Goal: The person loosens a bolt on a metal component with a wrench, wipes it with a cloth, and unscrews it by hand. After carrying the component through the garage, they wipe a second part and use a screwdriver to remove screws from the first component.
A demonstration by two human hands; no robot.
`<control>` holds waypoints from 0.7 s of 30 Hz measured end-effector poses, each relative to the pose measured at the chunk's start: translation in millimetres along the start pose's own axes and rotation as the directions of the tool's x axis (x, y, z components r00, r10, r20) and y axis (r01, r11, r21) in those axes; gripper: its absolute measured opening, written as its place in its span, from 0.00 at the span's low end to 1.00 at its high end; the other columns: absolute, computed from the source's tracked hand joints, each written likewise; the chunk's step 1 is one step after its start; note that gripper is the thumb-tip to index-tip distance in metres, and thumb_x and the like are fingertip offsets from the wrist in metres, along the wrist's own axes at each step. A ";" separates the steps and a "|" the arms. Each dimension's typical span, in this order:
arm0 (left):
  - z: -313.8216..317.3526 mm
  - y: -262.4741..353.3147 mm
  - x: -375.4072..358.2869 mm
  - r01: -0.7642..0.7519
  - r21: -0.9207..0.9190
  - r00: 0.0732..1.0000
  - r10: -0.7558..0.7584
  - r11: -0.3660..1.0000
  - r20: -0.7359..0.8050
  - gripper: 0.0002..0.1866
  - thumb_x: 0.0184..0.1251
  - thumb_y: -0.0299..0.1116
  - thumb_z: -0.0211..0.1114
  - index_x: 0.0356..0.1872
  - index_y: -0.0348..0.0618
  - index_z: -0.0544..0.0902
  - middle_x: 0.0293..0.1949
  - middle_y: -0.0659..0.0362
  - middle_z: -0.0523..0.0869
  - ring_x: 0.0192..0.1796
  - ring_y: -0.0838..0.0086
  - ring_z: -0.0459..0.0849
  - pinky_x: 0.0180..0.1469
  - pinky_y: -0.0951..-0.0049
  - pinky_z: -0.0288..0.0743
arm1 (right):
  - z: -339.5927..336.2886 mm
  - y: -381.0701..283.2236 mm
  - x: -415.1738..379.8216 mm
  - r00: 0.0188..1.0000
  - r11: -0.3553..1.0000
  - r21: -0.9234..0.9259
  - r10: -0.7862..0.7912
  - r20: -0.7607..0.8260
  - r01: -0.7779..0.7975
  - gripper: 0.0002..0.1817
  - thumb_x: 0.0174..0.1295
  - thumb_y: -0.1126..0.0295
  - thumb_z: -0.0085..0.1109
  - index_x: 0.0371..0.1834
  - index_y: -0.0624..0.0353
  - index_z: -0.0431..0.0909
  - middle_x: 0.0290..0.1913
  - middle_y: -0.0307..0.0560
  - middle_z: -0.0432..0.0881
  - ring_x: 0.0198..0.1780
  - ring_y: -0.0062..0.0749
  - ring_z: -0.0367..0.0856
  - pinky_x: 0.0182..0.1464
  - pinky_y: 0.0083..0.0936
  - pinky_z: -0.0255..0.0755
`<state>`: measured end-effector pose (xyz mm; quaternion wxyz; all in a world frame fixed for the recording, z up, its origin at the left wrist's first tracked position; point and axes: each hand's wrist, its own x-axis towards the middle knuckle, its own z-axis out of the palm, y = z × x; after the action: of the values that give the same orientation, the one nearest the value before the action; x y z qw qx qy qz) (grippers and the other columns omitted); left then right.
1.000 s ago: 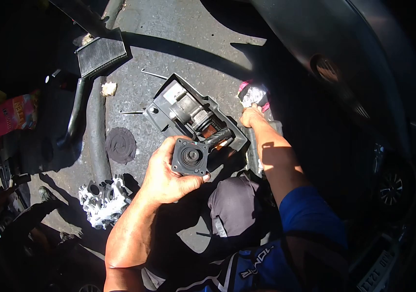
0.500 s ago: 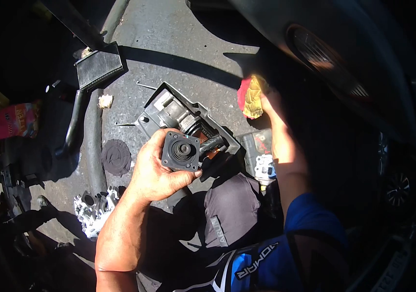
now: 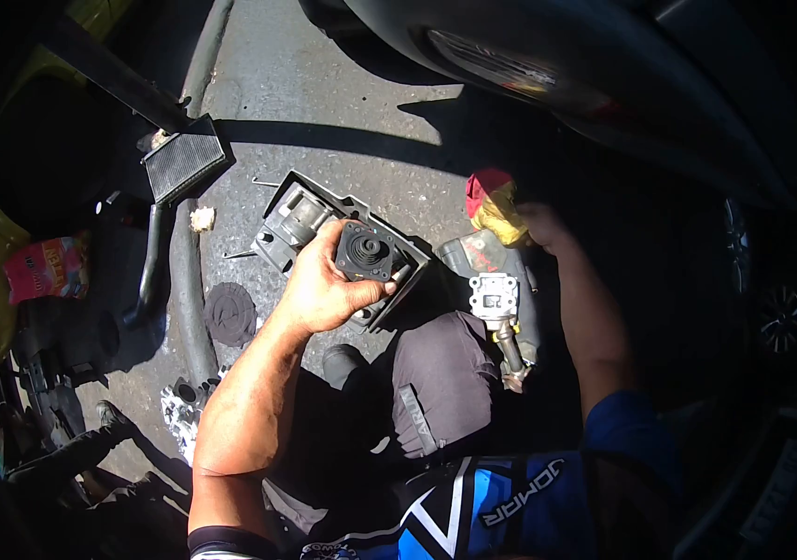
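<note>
A square black part with a ribbed round centre (image 3: 367, 250) is gripped in my left hand (image 3: 324, 289), thumb along its lower edge. Below it lies an open grey casing (image 3: 300, 215) with metal parts inside. My right hand (image 3: 540, 227), partly in shadow, holds a red and yellow cloth (image 3: 496, 207). Just below the cloth is a dark box-like part (image 3: 473, 252) on the ground. Near my knee stands a silver metal part with a square flange (image 3: 495, 297).
A radiator-like finned part (image 3: 186, 163) with a hose (image 3: 148, 261) is at the left. A red packet (image 3: 47, 269), a coiled dark disc (image 3: 230, 314) and a silver engine part (image 3: 180, 411) lie there too. A dark car body (image 3: 548, 75) overhangs the upper right.
My right hand has moved slightly right and down with the cloth, into shadow. The held black part sits a little higher in view. The camera view has shifted.
</note>
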<state>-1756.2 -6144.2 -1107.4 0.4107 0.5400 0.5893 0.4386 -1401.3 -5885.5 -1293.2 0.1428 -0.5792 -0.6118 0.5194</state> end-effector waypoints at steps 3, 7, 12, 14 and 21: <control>7.7 1.4 15.0 -0.004 -0.036 0.998 0.006 0.999 0.058 0.34 0.41 0.30 0.84 0.54 0.37 0.78 0.45 0.57 0.87 0.50 0.72 0.85 0.57 0.68 0.78 | 1.5 12.7 -10.1 0.995 0.968 0.251 -0.053 0.084 0.030 0.14 0.65 0.73 0.56 0.52 0.63 0.83 0.35 0.40 0.85 0.27 0.21 0.80 0.27 0.20 0.73; 8.8 7.9 29.6 -0.075 0.099 0.991 0.063 0.992 0.118 0.35 0.42 0.31 0.84 0.54 0.37 0.78 0.45 0.55 0.87 0.51 0.69 0.86 0.58 0.67 0.79 | 18.8 17.7 -2.4 0.986 0.977 0.139 -0.165 0.031 0.159 0.12 0.60 0.73 0.66 0.46 0.62 0.83 0.36 0.40 0.84 0.35 0.23 0.82 0.36 0.22 0.77; 29.7 26.0 59.5 -0.065 0.183 0.981 0.029 0.981 0.193 0.34 0.44 0.30 0.82 0.56 0.36 0.77 0.46 0.52 0.88 0.51 0.68 0.87 0.57 0.67 0.80 | 16.2 -9.0 -17.1 0.799 0.775 0.265 -0.458 -0.389 0.574 0.14 0.59 0.71 0.66 0.48 0.64 0.85 0.48 0.47 0.86 0.58 0.34 0.81 0.60 0.30 0.75; 39.5 22.8 63.7 -0.098 0.218 0.980 0.055 0.971 0.193 0.34 0.45 0.30 0.80 0.56 0.36 0.77 0.47 0.50 0.88 0.52 0.66 0.87 0.57 0.66 0.80 | 11.9 -43.1 -44.8 0.770 0.623 0.455 -0.473 -0.429 0.636 0.12 0.60 0.74 0.63 0.46 0.64 0.84 0.54 0.48 0.86 0.69 0.33 0.73 0.68 0.31 0.70; 57.3 -2.4 79.5 -0.103 0.476 0.993 0.065 0.874 0.094 0.31 0.46 0.32 0.78 0.54 0.36 0.78 0.45 0.49 0.88 0.49 0.64 0.88 0.54 0.66 0.80 | 35.7 -134.6 -99.9 0.690 0.651 0.228 -0.678 -0.254 0.724 0.10 0.70 0.77 0.56 0.52 0.64 0.78 0.53 0.46 0.85 0.52 0.30 0.85 0.55 0.30 0.80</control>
<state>-1708.2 -6060.8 -1126.5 0.2666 0.6660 0.6397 0.2759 -1475.6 -5959.5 -1157.8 0.4663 -0.3036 -0.6859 0.4691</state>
